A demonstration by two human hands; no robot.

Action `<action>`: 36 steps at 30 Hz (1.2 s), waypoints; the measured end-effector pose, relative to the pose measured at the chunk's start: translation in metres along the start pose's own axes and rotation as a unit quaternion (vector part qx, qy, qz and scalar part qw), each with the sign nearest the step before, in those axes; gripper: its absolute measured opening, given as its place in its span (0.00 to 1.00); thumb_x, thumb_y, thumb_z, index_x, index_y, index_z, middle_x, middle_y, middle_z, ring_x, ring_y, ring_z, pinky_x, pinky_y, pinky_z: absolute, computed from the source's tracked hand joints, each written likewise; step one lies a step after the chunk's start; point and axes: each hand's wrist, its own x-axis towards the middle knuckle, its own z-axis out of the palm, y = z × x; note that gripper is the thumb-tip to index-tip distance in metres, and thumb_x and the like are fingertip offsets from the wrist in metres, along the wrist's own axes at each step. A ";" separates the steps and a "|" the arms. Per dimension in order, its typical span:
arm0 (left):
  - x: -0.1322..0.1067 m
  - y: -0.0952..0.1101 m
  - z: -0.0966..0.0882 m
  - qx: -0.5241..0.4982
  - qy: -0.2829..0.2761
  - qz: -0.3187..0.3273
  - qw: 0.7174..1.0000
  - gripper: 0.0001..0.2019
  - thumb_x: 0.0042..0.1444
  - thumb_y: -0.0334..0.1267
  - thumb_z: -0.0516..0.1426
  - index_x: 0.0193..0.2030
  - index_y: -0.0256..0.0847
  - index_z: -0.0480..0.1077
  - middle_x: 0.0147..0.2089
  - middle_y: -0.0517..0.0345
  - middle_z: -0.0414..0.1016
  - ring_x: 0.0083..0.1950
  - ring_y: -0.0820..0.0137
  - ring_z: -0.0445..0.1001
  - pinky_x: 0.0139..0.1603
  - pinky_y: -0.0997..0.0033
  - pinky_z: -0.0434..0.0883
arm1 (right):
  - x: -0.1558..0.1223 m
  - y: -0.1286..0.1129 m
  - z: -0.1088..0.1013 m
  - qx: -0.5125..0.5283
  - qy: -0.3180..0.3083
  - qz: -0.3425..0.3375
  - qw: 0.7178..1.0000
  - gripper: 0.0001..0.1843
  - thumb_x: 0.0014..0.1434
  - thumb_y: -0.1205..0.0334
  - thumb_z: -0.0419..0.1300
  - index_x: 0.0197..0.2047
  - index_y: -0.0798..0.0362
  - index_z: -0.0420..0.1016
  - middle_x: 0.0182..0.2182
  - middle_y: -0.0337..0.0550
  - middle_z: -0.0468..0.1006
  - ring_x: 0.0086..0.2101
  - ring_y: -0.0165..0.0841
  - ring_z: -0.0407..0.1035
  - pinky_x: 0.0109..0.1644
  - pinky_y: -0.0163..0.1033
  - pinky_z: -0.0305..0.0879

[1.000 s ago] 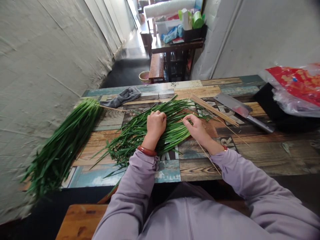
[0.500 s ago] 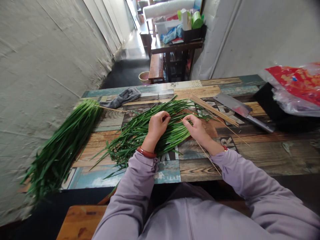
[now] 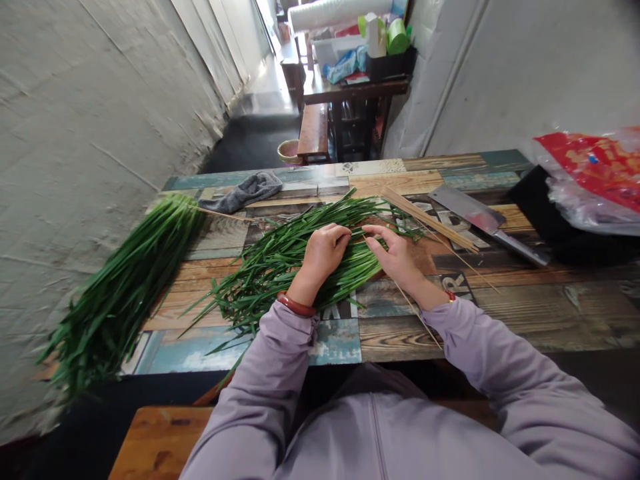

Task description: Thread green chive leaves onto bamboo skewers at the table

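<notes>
A loose pile of green chives point(image 3: 280, 267) lies across the patchwork wooden table point(image 3: 530, 300) in front of me. My left hand point(image 3: 323, 253) rests on the pile with its fingers curled into the leaves. Close beside it, my right hand point(image 3: 395, 253) pinches chive stems between thumb and fingers, and a thin bamboo skewer point(image 3: 415, 310) runs from under that wrist toward me. A bundle of bamboo skewers point(image 3: 425, 217) lies just beyond my right hand.
A second, neat bundle of chives point(image 3: 120, 293) lies at the table's left end. A cleaver point(image 3: 480, 220) rests right of the skewers, a grey cloth point(image 3: 245, 190) at the far edge. Plastic bags point(image 3: 590, 180) sit far right. A bench point(image 3: 160, 440) is below.
My left hand has slid right toward my right hand and its fingers have loosened from a tight fist. My right fingers have shifted on the stems.
</notes>
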 end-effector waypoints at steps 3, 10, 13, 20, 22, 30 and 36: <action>0.000 0.002 0.001 -0.037 -0.003 -0.016 0.999 0.09 0.61 0.34 0.56 0.40 0.40 0.78 0.38 0.55 0.81 0.40 0.67 0.77 0.43 0.70 0.69 | 0.000 -0.002 -0.001 -0.007 0.000 -0.009 1.000 0.17 0.62 0.52 0.56 0.50 0.49 0.77 0.49 0.44 0.81 0.50 0.39 0.73 0.58 0.47 0.66; 0.000 0.002 0.000 -0.089 -0.020 -0.028 0.995 0.06 0.57 0.31 0.58 0.36 0.39 0.78 0.35 0.57 0.81 0.36 0.70 0.76 0.40 0.73 0.69 | -0.001 -0.002 -0.001 -0.014 0.006 -0.009 1.000 0.15 0.62 0.52 0.56 0.46 0.50 0.77 0.45 0.44 0.82 0.46 0.38 0.74 0.54 0.45 0.67; 0.000 -0.001 -0.001 -0.088 -0.017 -0.029 0.996 0.07 0.55 0.29 0.58 0.37 0.39 0.78 0.35 0.56 0.80 0.37 0.70 0.75 0.41 0.72 0.70 | -0.001 -0.001 -0.001 -0.015 0.005 -0.006 1.000 0.15 0.63 0.52 0.56 0.45 0.50 0.77 0.44 0.43 0.82 0.45 0.38 0.74 0.53 0.45 0.68; 0.001 -0.002 -0.002 -0.096 -0.003 -0.046 0.994 0.07 0.56 0.32 0.57 0.33 0.38 0.78 0.32 0.56 0.78 0.34 0.71 0.73 0.38 0.72 0.68 | -0.001 -0.001 -0.001 0.005 0.005 0.003 1.000 0.17 0.62 0.52 0.56 0.50 0.50 0.76 0.46 0.45 0.81 0.45 0.38 0.74 0.52 0.45 0.69; 0.002 -0.001 0.000 -0.116 -0.005 -0.062 0.991 0.07 0.55 0.32 0.57 0.32 0.37 0.77 0.31 0.57 0.77 0.33 0.71 0.72 0.36 0.73 0.67 | 0.000 -0.001 -0.001 0.011 0.002 0.011 1.000 0.20 0.61 0.52 0.57 0.53 0.50 0.75 0.47 0.46 0.81 0.45 0.38 0.74 0.51 0.45 0.70; 0.003 -0.002 0.004 -0.210 -0.001 -0.107 0.972 0.07 0.54 0.34 0.57 0.31 0.35 0.76 0.27 0.59 0.76 0.29 0.74 0.69 0.32 0.76 0.64 | 0.000 -0.009 -0.003 0.001 -0.010 0.022 1.000 0.23 0.60 0.53 0.57 0.57 0.50 0.74 0.47 0.46 0.80 0.45 0.38 0.74 0.52 0.45 0.70; 0.005 -0.001 0.006 -0.212 -0.011 -0.088 0.973 0.08 0.54 0.35 0.57 0.32 0.35 0.77 0.30 0.57 0.78 0.32 0.73 0.72 0.33 0.75 0.66 | 0.003 -0.007 -0.004 -0.018 -0.016 0.017 1.000 0.23 0.60 0.53 0.57 0.57 0.49 0.75 0.46 0.44 0.80 0.43 0.37 0.73 0.52 0.45 0.69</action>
